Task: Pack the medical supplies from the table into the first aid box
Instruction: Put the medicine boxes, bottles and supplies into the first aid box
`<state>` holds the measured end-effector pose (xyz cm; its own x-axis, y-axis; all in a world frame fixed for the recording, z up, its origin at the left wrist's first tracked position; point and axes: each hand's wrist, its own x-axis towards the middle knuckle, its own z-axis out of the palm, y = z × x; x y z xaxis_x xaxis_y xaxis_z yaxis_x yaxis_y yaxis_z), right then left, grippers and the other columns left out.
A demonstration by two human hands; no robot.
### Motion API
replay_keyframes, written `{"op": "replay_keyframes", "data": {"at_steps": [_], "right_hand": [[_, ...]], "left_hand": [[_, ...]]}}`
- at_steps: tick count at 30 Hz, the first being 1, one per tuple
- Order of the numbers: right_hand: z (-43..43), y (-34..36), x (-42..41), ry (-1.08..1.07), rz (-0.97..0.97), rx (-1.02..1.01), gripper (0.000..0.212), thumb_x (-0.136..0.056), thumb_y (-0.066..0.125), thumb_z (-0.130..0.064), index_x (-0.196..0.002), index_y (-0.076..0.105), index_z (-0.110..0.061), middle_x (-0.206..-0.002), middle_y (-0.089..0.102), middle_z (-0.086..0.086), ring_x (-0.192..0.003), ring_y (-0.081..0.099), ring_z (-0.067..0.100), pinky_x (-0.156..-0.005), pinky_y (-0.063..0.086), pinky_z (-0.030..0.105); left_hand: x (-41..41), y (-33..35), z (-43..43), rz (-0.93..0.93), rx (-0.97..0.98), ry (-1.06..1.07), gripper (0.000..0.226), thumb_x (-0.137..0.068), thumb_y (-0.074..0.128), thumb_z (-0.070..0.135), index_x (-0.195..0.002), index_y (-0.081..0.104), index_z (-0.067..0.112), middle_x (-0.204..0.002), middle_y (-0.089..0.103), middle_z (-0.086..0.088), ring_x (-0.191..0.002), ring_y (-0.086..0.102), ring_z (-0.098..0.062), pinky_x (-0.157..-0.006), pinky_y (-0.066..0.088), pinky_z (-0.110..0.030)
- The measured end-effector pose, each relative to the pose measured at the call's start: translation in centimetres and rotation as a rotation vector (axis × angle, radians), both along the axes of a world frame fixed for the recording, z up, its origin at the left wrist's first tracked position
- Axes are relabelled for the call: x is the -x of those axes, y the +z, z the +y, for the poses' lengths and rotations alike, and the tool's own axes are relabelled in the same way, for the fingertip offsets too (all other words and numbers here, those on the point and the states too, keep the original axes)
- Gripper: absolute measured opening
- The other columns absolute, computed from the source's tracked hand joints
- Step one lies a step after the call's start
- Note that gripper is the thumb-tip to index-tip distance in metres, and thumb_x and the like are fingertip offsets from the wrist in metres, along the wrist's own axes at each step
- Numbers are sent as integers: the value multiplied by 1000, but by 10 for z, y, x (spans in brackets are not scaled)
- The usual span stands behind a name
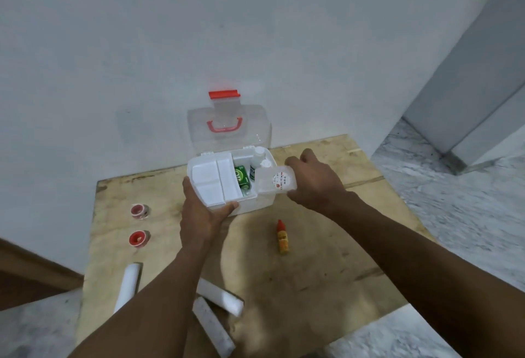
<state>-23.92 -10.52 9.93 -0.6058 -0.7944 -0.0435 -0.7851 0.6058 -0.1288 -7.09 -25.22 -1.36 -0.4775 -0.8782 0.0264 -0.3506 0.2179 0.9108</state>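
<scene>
Head cam (wide-angle) is looking fwd & down onto the table (326, 258); is facing the wall (142, 45) behind it; is sitting near, w/ the first aid box (248, 205) approx. mid-frame.

We see dim, flat, greyish light that falls evenly from above. A soft, broad shadow darkens the pale, scuffed plywood tabletop (326, 244) between the person's bare forearms (167, 286). Everything looks slightly soft and grainy; print on the translucent plastic tub (277, 183) smears. Wide-angle distortion bows the tabletop's edges and stretches the forearms towards the lower corners.
</scene>
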Motion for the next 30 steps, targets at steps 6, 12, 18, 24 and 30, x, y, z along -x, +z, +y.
{"op": "replay_keyframes", "data": {"at_steps": [6, 12, 18, 24, 30], "right_hand": [[-44, 1, -7, 103, 235, -171, 45, -81, 71, -18, -123, 55, -16, -123, 48, 9, -106, 54, 30, -70, 45, 36], [-71, -17, -14, 186, 122, -184, 45, -84, 71, -18, -127, 57, -13, -129, 49, 13, -107, 56, 30, -89, 52, 38], [-77, -18, -7, 181, 69, -215, 47, -84, 69, -21, -127, 54, -10, -124, 48, 23, -110, 50, 33, -92, 46, 37], [-77, -18, -10, 130, 50, -214, 46, -85, 67, -21, -128, 54, -9, -118, 51, 22, -112, 46, 32, -86, 44, 33], [-79, -13, -9, 91, -75, -217, 45, -85, 69, -19, -125, 53, -8, -124, 48, 22, -114, 50, 31, -90, 47, 33]], "left_hand": [[2, -2, -2, 0, 5, 6, 103, -56, 91, 40, -135, 27, 35, -116, 50, 18, -108, 54, -14, -83, 54, -45], [6, -2, 1, 0, 17, 8, 104, -57, 91, 45, -137, 25, 33, -120, 49, 15, -112, 53, -11, -78, 52, -29], [5, -3, -1, 27, 20, 1, 104, -58, 91, 44, -138, 24, 36, -120, 48, 18, -113, 52, -10, -82, 54, -33], [7, -1, -1, 38, 12, -12, 102, -58, 91, 44, -136, 25, 36, -119, 47, 19, -109, 51, -5, -72, 45, -16], [7, -3, -2, 37, 20, -11, 104, -59, 91, 44, -139, 24, 33, -124, 48, 15, -113, 51, -8, -74, 46, -17]]}}
